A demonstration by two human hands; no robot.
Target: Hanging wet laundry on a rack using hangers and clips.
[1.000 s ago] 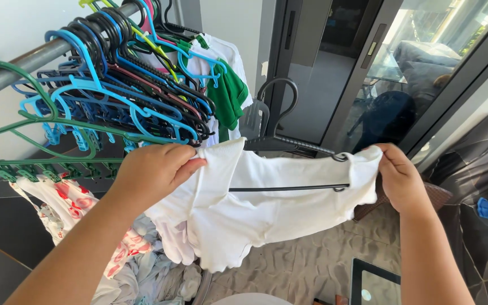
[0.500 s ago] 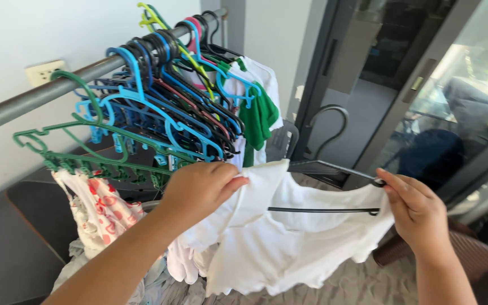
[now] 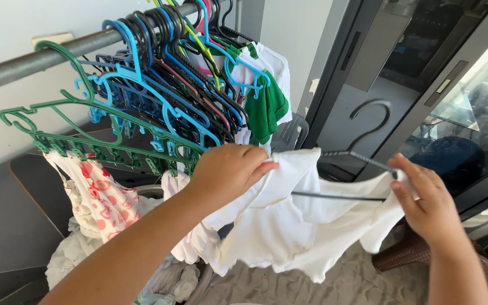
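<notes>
White top (image 3: 289,231) shifted rightward; black hanger (image 3: 362,158) lies crosswise, hook up.

Over the last second the left hand (image 3: 230,169) has carried its pinched corner of the white ribbed cotton top (image 3: 289,226) rightward and closer to the row of coloured plastic hangers (image 3: 159,107) on the grey metal rail (image 3: 40,56). The right hand (image 3: 425,206) has slid along with it, its fingers now opened more around the end of the black wire hanger (image 3: 357,158), whose hook stands higher against the dark glass door (image 3: 425,68). The top sags deeper between the hands, with the hanger's bottom bar more exposed.
</notes>
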